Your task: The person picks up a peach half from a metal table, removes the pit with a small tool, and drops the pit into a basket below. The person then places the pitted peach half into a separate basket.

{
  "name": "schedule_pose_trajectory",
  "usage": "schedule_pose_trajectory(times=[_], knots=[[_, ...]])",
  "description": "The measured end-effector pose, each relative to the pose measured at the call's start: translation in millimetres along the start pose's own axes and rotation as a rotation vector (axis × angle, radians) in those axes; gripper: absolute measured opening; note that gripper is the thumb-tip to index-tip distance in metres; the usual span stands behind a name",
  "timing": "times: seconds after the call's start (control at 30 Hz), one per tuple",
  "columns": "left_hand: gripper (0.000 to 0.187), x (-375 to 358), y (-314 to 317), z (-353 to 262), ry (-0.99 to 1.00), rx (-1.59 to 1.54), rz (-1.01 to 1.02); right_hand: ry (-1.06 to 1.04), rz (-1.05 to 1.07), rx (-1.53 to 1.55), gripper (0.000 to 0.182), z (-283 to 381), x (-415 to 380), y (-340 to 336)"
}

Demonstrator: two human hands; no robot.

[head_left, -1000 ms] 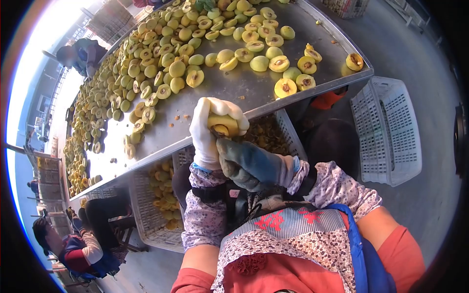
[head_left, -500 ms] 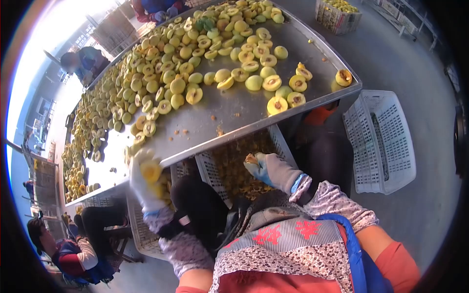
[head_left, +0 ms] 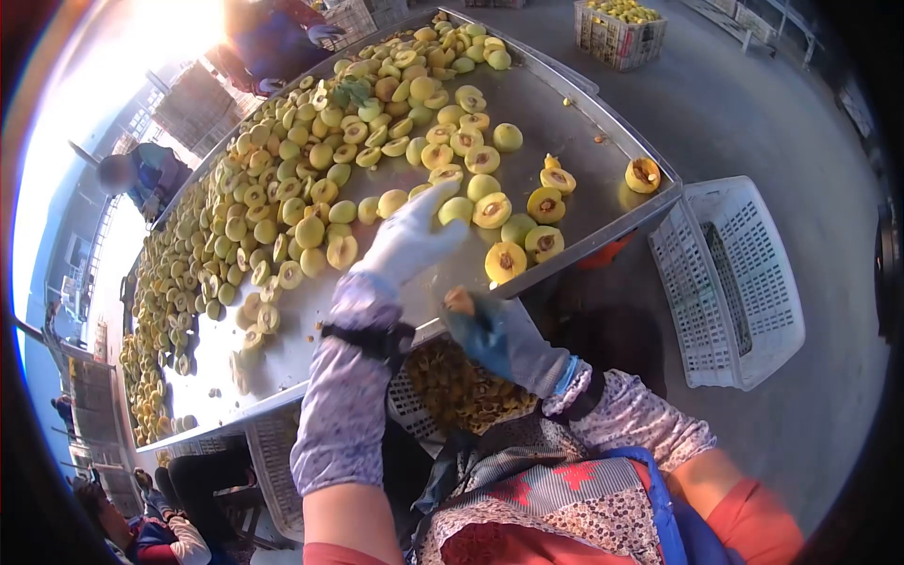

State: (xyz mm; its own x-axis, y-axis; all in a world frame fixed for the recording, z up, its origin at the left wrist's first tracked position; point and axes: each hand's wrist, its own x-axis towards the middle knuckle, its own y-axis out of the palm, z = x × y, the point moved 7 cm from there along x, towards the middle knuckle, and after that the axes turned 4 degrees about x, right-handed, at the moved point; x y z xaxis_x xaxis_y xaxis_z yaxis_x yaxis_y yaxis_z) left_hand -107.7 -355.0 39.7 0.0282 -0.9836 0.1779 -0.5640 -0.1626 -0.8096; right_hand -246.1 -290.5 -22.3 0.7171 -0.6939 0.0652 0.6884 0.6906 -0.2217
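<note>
My left hand [head_left: 410, 235], in a white glove, reaches over the metal table [head_left: 414, 306] with its fingers spread and nothing in them. Its fingertips are close to halved yellow-green stone fruit [head_left: 492, 210], some cut side up with brown centres. Lower down, at the table's near edge, my right hand [head_left: 499, 344] wears a grey and blue glove. Its fingers are curled, and a small brownish thing [head_left: 459, 301] shows at their tips, too blurred to name. Beneath that hand, a crate [head_left: 411, 400] holds a mass of brownish pieces.
A large heap of fruit [head_left: 282, 188] covers the table's far and left side. A white plastic basket [head_left: 725, 282] stands on the floor at right. Behind it is a crate of fruit [head_left: 617, 38]. Co-workers [head_left: 155, 179] sit or stand around the table.
My left hand has swung from the left-hand crate, where it held yellow fruit, up and right over the table, and is empty now. My right hand has shifted slightly left, fingers still curled.
</note>
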Motion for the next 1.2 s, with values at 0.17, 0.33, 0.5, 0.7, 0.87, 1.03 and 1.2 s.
schedule_pose_trajectory(times=[0.17, 0.33, 0.5, 0.7, 0.87, 1.03, 1.2], knots=[[0.060, 41.3, 53.2, 21.9, -0.158, 0.326, 0.233, 0.048, -0.284, 0.573, 0.010, 1.0, -0.6, -24.9], [0.052, 3.6, 28.5, 56.4, -0.210, 0.148, 0.217, -0.023, -0.322, 0.767, 0.019, 1.5, -2.8, -17.6], [0.043, -80.9, -15.5, 53.7, -0.170, -0.544, -0.189, 0.058, -0.236, 0.412, 0.025, 6.7, -0.4, -10.7], [0.032, -134.8, -29.3, -12.3, 0.053, 0.077, -0.546, 0.015, -0.067, 0.176, 0.041, -6.2, 6.0, 39.9], [0.021, -143.3, -14.6, 14.3, -0.032, -0.759, -0.621, -0.004, -0.059, 0.125, 0.049, -5.3, 10.5, 52.8], [0.015, -150.0, -14.2, 10.0, -0.070, -0.548, -0.590, 0.055, 0.024, 0.094, 0.052, -7.5, 9.3, 69.8], [0.019, -155.3, -8.9, 18.4, -0.224, -0.616, -0.712, 0.109, 0.082, 0.177, 0.055, -7.2, 7.1, 82.4]])
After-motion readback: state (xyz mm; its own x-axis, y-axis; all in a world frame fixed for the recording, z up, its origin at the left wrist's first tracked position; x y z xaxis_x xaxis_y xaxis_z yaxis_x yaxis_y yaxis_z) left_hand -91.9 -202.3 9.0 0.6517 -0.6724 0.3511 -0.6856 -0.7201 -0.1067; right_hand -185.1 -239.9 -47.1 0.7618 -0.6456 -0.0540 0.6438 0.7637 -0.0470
